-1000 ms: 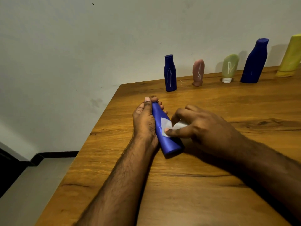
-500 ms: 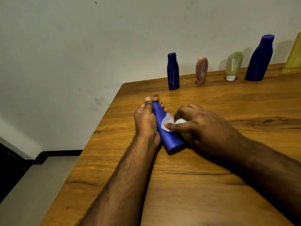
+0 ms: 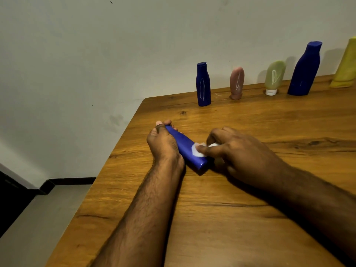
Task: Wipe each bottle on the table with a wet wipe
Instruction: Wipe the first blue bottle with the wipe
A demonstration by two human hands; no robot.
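Presently, a blue bottle [image 3: 187,149] is laid on its side on the wooden bench [image 3: 250,218], near the bench's left edge. It is gripped by the left hand [image 3: 163,143], whose fingers are curled round its far end. A white wet wipe [image 3: 199,150] is pinched in the right hand [image 3: 237,153] and pressed by the thumb against the bottle's upper face, close to its near end. Five further containers are stood in a row along the far edge by the wall: a small dark blue bottle [image 3: 203,84], a pink tube [image 3: 237,82], a green tube [image 3: 273,77] on its white cap, a large dark blue bottle [image 3: 306,70] and a yellow tube [image 3: 346,64], partly cut off by the frame.
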